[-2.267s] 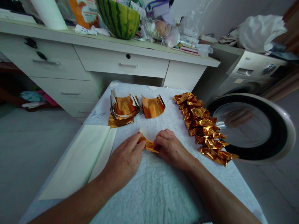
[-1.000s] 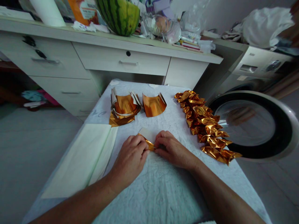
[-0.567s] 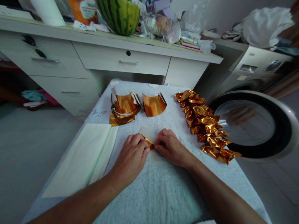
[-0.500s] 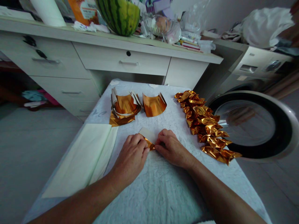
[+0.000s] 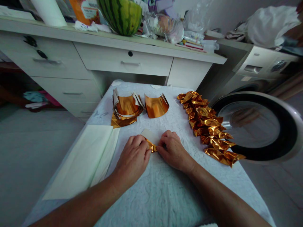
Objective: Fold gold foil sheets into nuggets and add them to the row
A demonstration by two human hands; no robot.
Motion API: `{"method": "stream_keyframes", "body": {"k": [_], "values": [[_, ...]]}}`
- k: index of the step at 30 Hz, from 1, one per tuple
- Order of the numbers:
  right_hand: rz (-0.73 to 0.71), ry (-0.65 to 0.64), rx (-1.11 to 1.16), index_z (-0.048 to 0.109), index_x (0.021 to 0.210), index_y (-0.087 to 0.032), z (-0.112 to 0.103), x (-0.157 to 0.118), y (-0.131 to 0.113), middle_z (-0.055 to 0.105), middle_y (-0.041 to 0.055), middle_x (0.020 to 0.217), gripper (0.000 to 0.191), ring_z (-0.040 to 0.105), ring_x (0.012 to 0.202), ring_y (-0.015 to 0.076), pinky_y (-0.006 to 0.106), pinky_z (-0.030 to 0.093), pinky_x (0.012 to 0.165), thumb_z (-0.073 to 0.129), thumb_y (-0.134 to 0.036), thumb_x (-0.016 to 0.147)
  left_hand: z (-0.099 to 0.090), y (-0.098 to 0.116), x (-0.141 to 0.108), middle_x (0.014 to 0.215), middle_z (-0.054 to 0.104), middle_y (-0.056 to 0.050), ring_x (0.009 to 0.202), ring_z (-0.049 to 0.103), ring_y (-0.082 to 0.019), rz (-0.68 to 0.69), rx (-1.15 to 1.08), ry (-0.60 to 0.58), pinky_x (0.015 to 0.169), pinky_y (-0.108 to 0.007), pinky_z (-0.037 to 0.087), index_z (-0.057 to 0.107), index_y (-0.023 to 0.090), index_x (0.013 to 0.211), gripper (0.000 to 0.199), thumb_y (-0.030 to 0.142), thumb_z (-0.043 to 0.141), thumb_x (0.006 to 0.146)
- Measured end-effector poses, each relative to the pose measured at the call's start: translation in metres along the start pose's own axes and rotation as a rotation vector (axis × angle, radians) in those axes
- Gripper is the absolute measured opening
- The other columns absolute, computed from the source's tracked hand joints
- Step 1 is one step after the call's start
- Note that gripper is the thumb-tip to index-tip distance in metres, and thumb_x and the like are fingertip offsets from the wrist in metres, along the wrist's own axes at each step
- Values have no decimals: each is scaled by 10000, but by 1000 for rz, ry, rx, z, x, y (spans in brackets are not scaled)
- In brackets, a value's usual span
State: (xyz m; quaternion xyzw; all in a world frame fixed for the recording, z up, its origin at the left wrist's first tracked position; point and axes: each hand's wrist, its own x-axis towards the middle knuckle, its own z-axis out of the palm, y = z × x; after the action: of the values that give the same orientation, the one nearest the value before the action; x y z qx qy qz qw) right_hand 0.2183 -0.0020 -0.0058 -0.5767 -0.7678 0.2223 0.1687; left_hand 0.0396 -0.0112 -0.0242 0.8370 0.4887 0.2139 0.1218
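Note:
Between my hands lies a sheet of gold foil paper (image 5: 152, 146), its near edge folded over in shiny gold and its pale back (image 5: 150, 135) showing on the far side. My left hand (image 5: 136, 151) grips the left end of the fold, fingers closed. At the right end, my right hand (image 5: 172, 147) pinches it with thumb and fingers. Beyond them stand a curled stack of gold foil sheets (image 5: 127, 105) and one separate curved foil sheet (image 5: 156, 107). To the right runs a row of folded gold foil pieces (image 5: 205, 123), overlapping each other.
Pale folded paper (image 5: 80, 160) covers the left of the cloth-covered table (image 5: 163, 198). Behind stands a white drawer desk (image 5: 123, 60) bearing a cut watermelon (image 5: 120, 17) and plastic bags. At the right, a washing machine's open round door (image 5: 253, 126) comes close to the table edge.
Both hands stay almost where they were. The gold fold between them looks narrower and more creased, and the right fingers have shifted slightly.

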Motion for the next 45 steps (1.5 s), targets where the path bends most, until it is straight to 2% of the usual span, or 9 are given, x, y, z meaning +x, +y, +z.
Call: {"method": "stream_keyframes", "body": {"k": [4,9,14,22,34,39,45], "values": [[7,6,-6,616,700,-166,2,1,0,525,56,889,131,455,870,196,349,372,816,631,-188,829,-1,-1,-1,964,551,-58,947,479,-235,0,-62,8,855,-428,458,592,182,901,107,110,517,875],[6,22,-6,612,693,-168,3,1,1,516,52,865,125,455,864,198,350,375,808,645,-174,813,-4,-3,0,967,565,-42,945,496,-219,5,-169,13,841,-402,459,654,241,1080,293,87,527,865],[9,29,6,620,708,-172,3,0,2,506,55,872,118,449,873,204,349,382,796,657,-194,818,-3,-6,0,962,570,-38,947,507,-215,6,-199,5,845,-400,463,684,259,1069,311,84,541,855],[4,10,-3,630,721,-172,1,0,3,524,60,899,133,447,877,205,358,380,803,654,-225,841,-4,-5,1,965,575,-52,943,506,-222,-9,-180,-16,859,-416,467,688,227,1075,302,88,537,853],[-1,27,-28,622,707,-176,3,1,2,512,61,892,139,443,875,210,362,378,796,672,-228,826,-2,-9,-1,959,594,-35,943,525,-207,28,-218,6,846,-393,463,713,278,1066,308,109,546,871],[18,48,-75,603,779,-188,4,-1,3,522,71,944,124,441,905,233,380,374,793,671,-277,833,-3,-6,1,922,602,-33,915,528,-204,2,-217,15,828,-390,460,737,271,1009,221,196,553,912],[11,89,-144,570,894,-197,6,-3,2,514,87,1054,128,435,973,262,408,372,817,645,-279,830,-1,-7,3,911,609,-33,904,526,-205,-12,-219,19,824,-383,456,746,258,973,217,139,593,876]]}}
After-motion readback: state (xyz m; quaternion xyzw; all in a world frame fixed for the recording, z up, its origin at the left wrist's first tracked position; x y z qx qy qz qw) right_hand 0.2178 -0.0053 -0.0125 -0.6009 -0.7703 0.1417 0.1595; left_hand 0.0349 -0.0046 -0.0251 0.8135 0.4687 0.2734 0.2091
